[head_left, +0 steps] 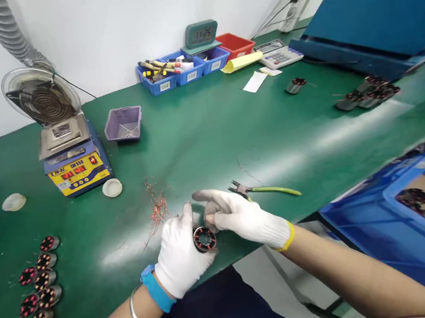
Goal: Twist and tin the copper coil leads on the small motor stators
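Note:
Both of my hands wear white knit gloves. My left hand (182, 255) is wrapped round a small round wound motor stator (204, 239), held near the front edge of the green bench (208, 132). My right hand (239, 217) is beside it, fingertips pinched at the stator's top, index finger stretched to the left. A pile of cut copper wire scraps (158, 209) lies just behind my left hand. Green-handled cutters (263, 189) lie on the mat just right of my right hand.
Several finished stators (39, 282) lie in rows at the left. A solder pot unit (72, 156) with a fume hose stands behind them, next to a purple tray (124, 123). More stators (369, 94) lie right. Blue crates (413, 222) stand at lower right.

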The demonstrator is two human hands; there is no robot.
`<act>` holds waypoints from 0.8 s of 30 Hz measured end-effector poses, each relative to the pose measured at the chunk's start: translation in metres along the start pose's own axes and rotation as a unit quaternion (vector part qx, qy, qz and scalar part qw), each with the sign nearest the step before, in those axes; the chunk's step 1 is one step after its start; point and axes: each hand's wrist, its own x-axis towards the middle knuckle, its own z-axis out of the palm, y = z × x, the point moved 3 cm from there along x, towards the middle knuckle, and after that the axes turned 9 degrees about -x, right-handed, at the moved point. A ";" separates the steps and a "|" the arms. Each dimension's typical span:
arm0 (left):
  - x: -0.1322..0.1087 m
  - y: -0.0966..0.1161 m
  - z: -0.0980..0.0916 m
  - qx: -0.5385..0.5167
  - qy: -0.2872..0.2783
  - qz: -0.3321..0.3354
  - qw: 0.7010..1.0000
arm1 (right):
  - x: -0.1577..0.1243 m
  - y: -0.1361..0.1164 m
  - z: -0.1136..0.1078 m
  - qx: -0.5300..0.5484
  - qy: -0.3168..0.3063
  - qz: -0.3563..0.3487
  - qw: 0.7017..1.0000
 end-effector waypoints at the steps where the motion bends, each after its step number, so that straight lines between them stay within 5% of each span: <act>1: 0.000 -0.001 0.000 -0.001 -0.001 0.015 1.000 | 0.004 -0.001 0.003 0.059 -0.022 -0.010 0.998; 7: -0.001 -0.002 -0.005 -0.035 -0.014 0.075 0.996 | 0.013 0.006 0.007 0.169 0.000 0.043 0.985; 13: 0.001 -0.002 -0.005 -0.065 -0.042 0.080 0.994 | 0.010 0.016 -0.002 0.094 -0.005 0.120 0.988; 19: 0.002 -0.007 -0.004 -0.081 -0.063 0.075 0.992 | -0.025 0.028 -0.011 0.053 0.010 0.161 0.986; 22: 0.003 -0.007 -0.006 -0.085 -0.071 0.071 0.991 | -0.040 0.023 -0.017 -0.127 0.112 0.098 0.981; 24: 0.003 -0.007 -0.006 -0.089 -0.073 0.067 0.991 | -0.048 0.009 -0.017 -0.294 0.180 -0.055 0.937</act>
